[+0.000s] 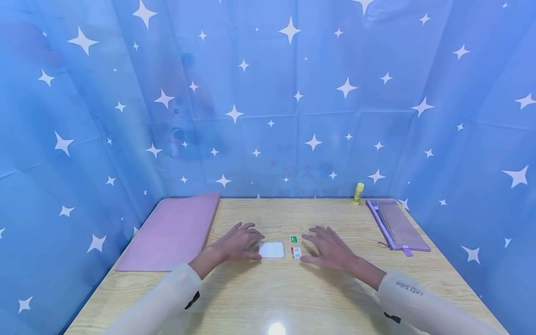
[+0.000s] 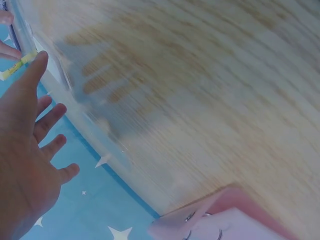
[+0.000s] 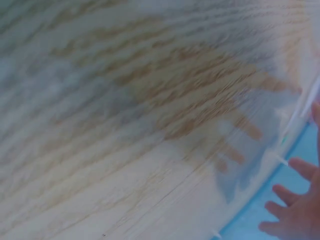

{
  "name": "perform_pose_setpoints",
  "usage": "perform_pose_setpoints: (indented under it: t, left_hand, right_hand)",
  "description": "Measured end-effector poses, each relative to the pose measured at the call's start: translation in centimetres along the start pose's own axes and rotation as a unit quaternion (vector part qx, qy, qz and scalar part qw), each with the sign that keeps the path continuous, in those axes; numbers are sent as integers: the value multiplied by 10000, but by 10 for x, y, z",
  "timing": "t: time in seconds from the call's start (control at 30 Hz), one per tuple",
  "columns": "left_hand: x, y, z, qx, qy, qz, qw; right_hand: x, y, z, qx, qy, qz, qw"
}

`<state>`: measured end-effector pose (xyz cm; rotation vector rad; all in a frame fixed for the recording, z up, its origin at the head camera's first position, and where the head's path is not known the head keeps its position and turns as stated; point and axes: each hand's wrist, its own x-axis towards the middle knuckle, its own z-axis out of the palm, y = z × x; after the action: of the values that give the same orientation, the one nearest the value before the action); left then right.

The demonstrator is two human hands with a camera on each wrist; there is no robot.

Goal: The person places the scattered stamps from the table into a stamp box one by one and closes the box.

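Between the two hands a white rounded rectangle (image 1: 271, 250), like a blank card, lies flat on the wooden table. Just right of it are a small green square with a pale border (image 1: 294, 239) and, nearer the person, a small white printed piece with a red edge (image 1: 296, 252). My left hand (image 1: 240, 243) hovers at the left side of the white rectangle, fingers spread and holding nothing, as the left wrist view also shows. On the other side my right hand (image 1: 328, 249) has its fingers spread too, thumb tip close to the printed piece.
A pink ring binder (image 1: 171, 235) covers the table's left side. Toward the back right stands a yellow-green glue stick (image 1: 358, 193), with a purple zip pouch (image 1: 398, 224) beside it. A blue curtain with white stars (image 1: 268, 93) surrounds the table's back and sides.
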<state>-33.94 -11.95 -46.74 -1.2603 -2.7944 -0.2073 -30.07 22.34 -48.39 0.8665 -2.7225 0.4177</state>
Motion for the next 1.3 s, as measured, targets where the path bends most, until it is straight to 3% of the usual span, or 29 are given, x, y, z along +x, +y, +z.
perform_pose_setpoints:
  t: [0.3, 0.9, 1.3]
  left_hand:
    - [5, 0, 7, -202, 102, 39, 9997]
    - [9, 3, 10, -306, 195, 6, 9993]
    - [9, 5, 7, -493, 139, -168, 9985]
  right_hand:
    - [2, -6, 4, 294, 42, -218, 9993]
    - [14, -17, 12, 997, -243, -15, 9947]
    - [16, -11, 8, 1593, -453, -370, 9855]
